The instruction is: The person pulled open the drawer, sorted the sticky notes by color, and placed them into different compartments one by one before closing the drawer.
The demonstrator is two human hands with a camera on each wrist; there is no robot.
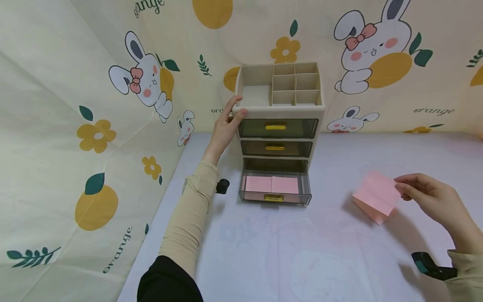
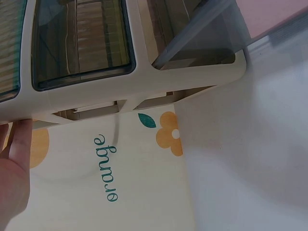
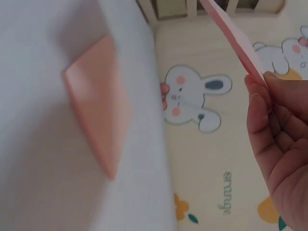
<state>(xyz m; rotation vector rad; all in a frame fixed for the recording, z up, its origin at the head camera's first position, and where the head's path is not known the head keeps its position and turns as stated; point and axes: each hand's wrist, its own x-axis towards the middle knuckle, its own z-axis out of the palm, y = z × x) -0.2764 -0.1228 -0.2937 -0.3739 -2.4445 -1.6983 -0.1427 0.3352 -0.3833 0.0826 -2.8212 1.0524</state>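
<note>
My right hand (image 1: 434, 197) pinches a pink sticky note pad (image 1: 379, 191) by its edge, between thumb and fingertips. Beneath it, partly covered in the head view, a second pink sticky note pad (image 3: 98, 106) lies on the table. My left hand (image 1: 224, 130) rests against the upper left corner of a cream drawer organizer (image 1: 279, 112), thumb on the front edge and a finger on the rim. Its bottom drawer (image 1: 303, 188) is pulled out, with two pink pads (image 1: 271, 184) side by side inside. Only part of the left hand shows in the left wrist view.
Two upper drawers with yellow handles (image 1: 276, 127) are closed. On top of the organizer sits a tray of compartments (image 1: 284, 84). A patterned cloth (image 1: 396, 100) hangs behind and to the left. The white tabletop (image 1: 302, 251) extends in front and to the right.
</note>
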